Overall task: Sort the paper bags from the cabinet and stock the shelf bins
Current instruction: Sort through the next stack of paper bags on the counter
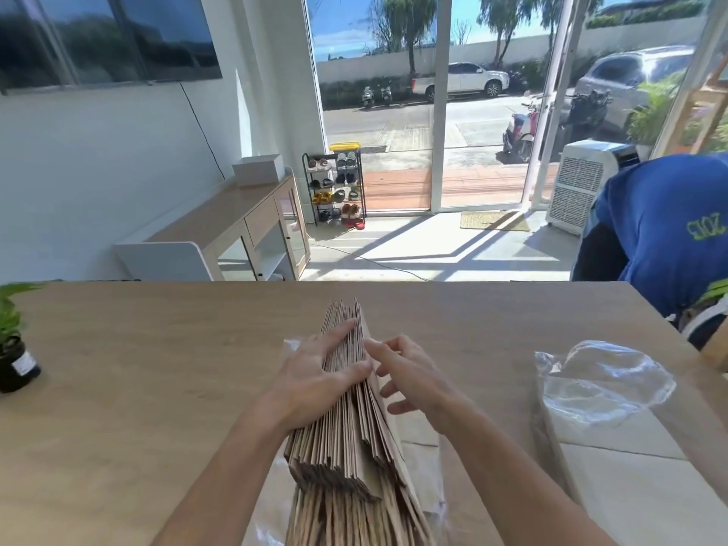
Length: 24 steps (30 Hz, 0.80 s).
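Note:
A thick stack of flat brown paper bags (346, 447) stands on edge on the wooden table (157, 368), running from the near edge toward the middle. My left hand (315, 376) grips the stack from its left side, thumb lying across the top edges. My right hand (409, 372) hovers at the right face of the stack with fingers spread, fingertips touching the outermost bags. Clear plastic wrap (429, 498) lies under the stack.
A crumpled clear plastic bag (602, 380) rests on white sheets at the right. A small potted plant (15, 348) stands at the table's left edge. A person in a blue shirt (662, 234) bends over beyond the right corner. A sideboard (244, 230) stands by the wall.

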{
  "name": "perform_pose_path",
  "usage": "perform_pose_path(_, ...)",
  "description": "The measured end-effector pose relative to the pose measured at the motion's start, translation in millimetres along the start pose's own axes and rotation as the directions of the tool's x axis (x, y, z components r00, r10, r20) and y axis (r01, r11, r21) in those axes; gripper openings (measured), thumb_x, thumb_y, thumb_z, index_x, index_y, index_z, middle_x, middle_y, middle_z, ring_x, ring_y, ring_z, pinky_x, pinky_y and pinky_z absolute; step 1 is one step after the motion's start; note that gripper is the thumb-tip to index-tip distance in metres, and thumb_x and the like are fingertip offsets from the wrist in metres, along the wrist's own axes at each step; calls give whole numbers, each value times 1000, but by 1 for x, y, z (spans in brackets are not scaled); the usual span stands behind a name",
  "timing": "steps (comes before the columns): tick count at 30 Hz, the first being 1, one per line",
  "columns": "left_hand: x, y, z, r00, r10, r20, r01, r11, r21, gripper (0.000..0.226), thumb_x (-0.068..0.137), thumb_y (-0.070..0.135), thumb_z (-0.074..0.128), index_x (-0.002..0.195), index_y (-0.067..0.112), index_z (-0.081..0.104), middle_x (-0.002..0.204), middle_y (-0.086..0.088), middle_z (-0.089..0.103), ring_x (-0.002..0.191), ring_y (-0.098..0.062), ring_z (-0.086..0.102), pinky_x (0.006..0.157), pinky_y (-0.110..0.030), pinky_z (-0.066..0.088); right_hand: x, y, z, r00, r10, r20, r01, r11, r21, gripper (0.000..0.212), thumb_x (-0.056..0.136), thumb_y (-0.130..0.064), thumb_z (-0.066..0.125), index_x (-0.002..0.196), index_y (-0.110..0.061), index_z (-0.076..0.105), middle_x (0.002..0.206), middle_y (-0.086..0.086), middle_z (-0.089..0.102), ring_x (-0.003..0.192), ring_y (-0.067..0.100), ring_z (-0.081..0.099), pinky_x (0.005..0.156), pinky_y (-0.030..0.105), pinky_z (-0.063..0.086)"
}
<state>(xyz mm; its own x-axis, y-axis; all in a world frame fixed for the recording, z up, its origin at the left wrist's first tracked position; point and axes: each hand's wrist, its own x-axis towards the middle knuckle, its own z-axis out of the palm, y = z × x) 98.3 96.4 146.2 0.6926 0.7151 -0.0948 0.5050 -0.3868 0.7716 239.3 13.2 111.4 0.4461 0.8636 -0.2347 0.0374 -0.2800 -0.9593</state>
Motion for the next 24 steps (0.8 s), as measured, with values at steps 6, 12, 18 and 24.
perform_pose_path(6, 1, -2, 0, 999, 25, 25, -26, 999, 38, 59, 86, 51, 63, 138, 58, 36, 152, 6, 33, 143, -12, 24, 109, -28, 21, 3, -5, -1, 1000, 23, -5, -23, 1000, 15, 40, 84, -55, 60, 107, -22, 54, 102, 0, 60, 78, 16, 61, 65, 31, 57)
perform_pose_path(12, 5, -8, -5, 999, 21, 50, -26, 995, 98, 58, 86, 57, 59, 136, 64, 30, 159, 2, 25, 148, -12, 10, 118, -38, 13, 1, -6, -3, 1000, 11, -2, -10, 999, 33, 34, 86, -50, 61, 108, -24, 54, 104, 2, 60, 75, 15, 61, 63, 30, 56)
perform_pose_path(18, 13, -11, -6, 996, 27, 90, -39, 991, 131, 61, 85, 58, 58, 138, 62, 28, 158, 2, 27, 147, -16, 16, 120, -43, 17, -2, -5, -7, 989, -122, -86, 127, 990, 61, 31, 96, -27, 51, 126, -34, 49, 90, 6, 56, 57, 11, 52, 51, 26, 50)
perform_pose_path(24, 16, -6, -5, 990, 57, 127, -71, 991, 111, 63, 86, 55, 60, 142, 57, 30, 152, 5, 36, 142, -15, 28, 116, -33, 23, -1, -6, -14, 935, -268, -231, 242, 961, -135, 33, 93, -10, 43, 82, -26, 70, 59, 4, 50, 51, 14, 48, 45, 23, 44)
